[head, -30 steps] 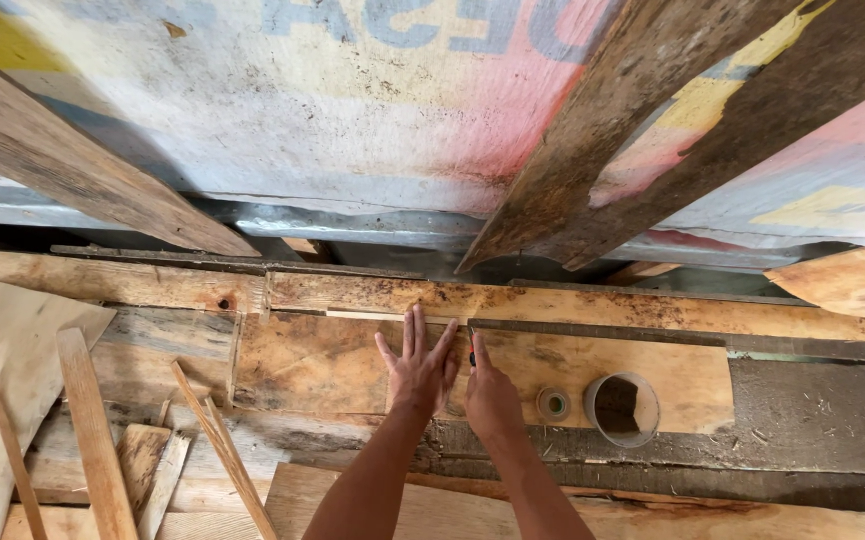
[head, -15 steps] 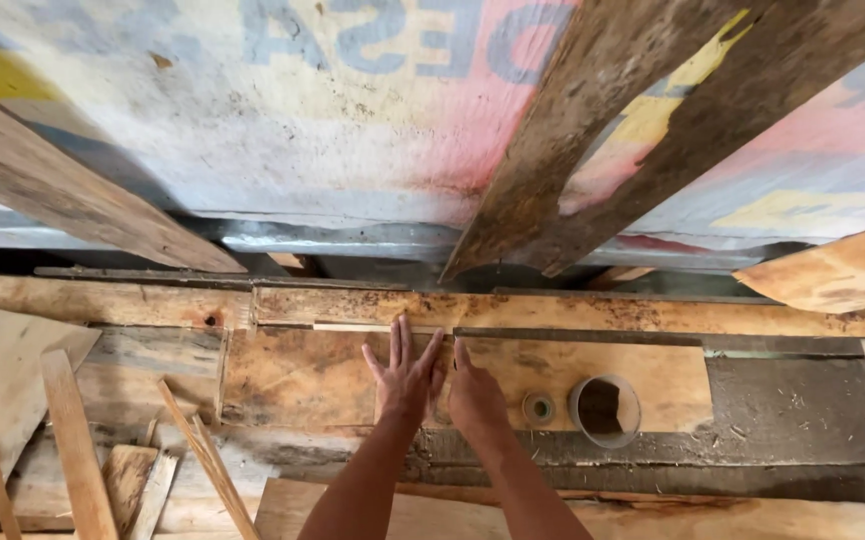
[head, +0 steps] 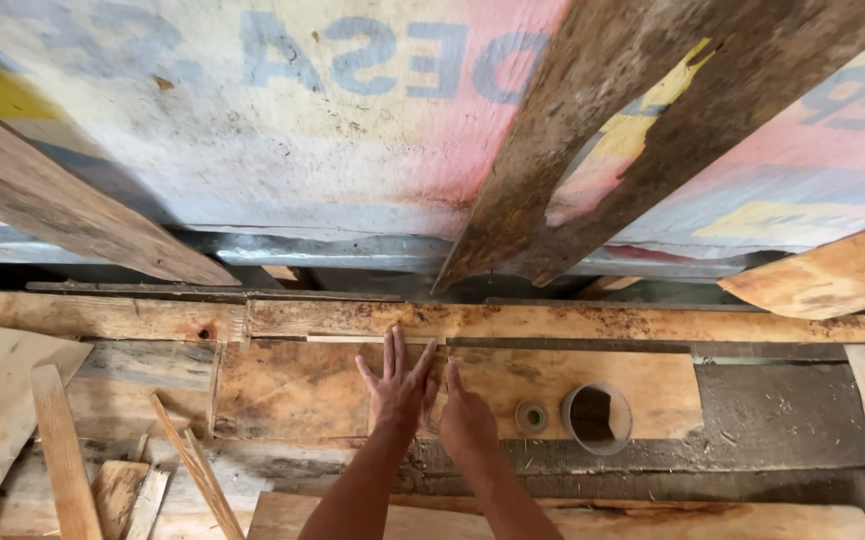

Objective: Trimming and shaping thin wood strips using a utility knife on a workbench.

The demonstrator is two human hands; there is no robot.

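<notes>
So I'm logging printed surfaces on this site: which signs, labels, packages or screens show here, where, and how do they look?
Printed sheet: one large worn banner-like sheet along the top, behind the leaning planks; whitish, with faded blue lettering, pink and yellow patches.
No labels, packages or screens show.
Both hands, left hand and right hand, rest on a plain board that bears no print.
</notes>
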